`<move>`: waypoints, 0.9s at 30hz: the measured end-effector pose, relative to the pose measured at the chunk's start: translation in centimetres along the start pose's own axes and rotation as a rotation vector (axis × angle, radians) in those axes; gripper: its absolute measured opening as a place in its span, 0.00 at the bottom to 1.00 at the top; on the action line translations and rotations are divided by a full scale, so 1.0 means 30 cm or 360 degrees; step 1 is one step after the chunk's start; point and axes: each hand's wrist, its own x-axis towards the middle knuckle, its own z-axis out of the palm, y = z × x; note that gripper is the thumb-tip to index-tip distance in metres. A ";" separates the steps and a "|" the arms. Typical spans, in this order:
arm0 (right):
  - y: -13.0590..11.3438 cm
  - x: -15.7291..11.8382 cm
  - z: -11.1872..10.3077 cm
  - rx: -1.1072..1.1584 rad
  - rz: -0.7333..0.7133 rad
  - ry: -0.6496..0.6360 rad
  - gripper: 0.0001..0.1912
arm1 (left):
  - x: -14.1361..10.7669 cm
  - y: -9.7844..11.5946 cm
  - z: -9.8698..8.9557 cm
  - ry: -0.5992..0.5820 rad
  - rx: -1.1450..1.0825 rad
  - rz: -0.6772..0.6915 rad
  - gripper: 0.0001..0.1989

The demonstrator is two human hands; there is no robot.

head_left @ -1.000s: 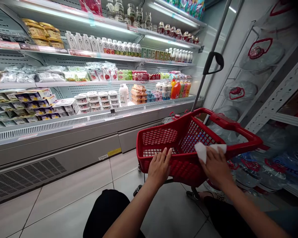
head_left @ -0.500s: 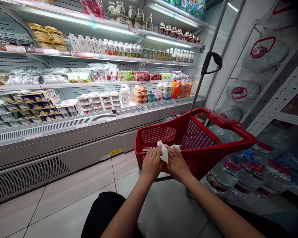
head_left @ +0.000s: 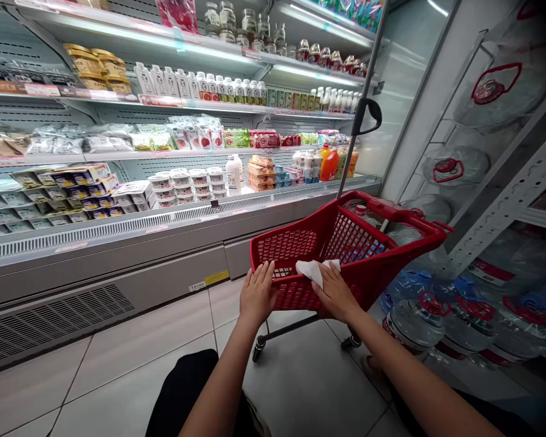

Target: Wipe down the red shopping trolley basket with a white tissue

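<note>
A red plastic shopping cart [head_left: 295,294] with lattice sides stands in front of me, its handle towards the right. My left hand [head_left: 258,294] lies against the cart's near left corner, fingers stretched out over the rim, with nothing in it. On the near rim, to the right, my right hand [head_left: 335,294] presses a white wipe [head_left: 310,271] against the plastic. The wipe sticks out to both sides of the fingers, and the thumb side faces the left hand. Part of the wipe is hidden under the palm.
A refrigerated display case [head_left: 164,261] with several shelves of dairy and drinks runs behind the cart. Large water bottles [head_left: 412,325] stand on the right beside a white perforated shelf post [head_left: 495,212]. A grey pole with a black handle [head_left: 366,116] rises behind the cart.
My left hand has let go of the wipe and moved left to the cart's corner. The right hand keeps the wipe, slightly further right. The cart has shifted or turned a little.
</note>
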 end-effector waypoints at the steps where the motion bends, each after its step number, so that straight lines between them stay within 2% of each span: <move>1: 0.003 -0.001 -0.004 -0.0005 0.0004 -0.0014 0.30 | -0.006 -0.007 -0.006 -0.0017 -0.0015 0.0028 0.42; 5: -0.042 0.002 -0.010 -0.0093 0.0040 -0.0036 0.31 | -0.032 0.021 -0.016 -0.0002 -0.0066 0.0146 0.47; 7: -0.108 0.007 -0.001 -0.0103 0.0024 -0.0046 0.32 | -0.045 0.052 -0.014 0.0016 -0.0085 0.0166 0.50; 10: -0.238 0.012 0.022 -0.0065 -0.0145 -0.0074 0.33 | -0.061 0.086 -0.013 0.0049 -0.0122 0.0145 0.53; 13: -0.328 0.002 0.031 -0.0046 -0.0282 -0.0042 0.35 | -0.068 0.079 -0.025 0.0026 -0.0196 0.0110 0.55; 15: -0.329 -0.014 0.025 -0.0052 -0.0340 -0.0028 0.35 | -0.065 0.057 -0.039 -0.0012 -0.0247 0.0113 0.54; 18: -0.238 -0.051 0.003 -0.0099 -0.0338 -0.0011 0.37 | -0.053 0.020 -0.055 -0.0042 -0.0268 0.0108 0.52; 24: 0.092 -0.152 -0.099 -0.0365 -0.0002 0.0079 0.39 | -0.035 -0.004 -0.065 -0.0095 -0.0208 0.0057 0.51; 27: 0.210 -0.187 -0.148 -0.0480 0.0135 0.0134 0.38 | -0.053 0.008 -0.075 -0.0064 -0.0201 0.0086 0.48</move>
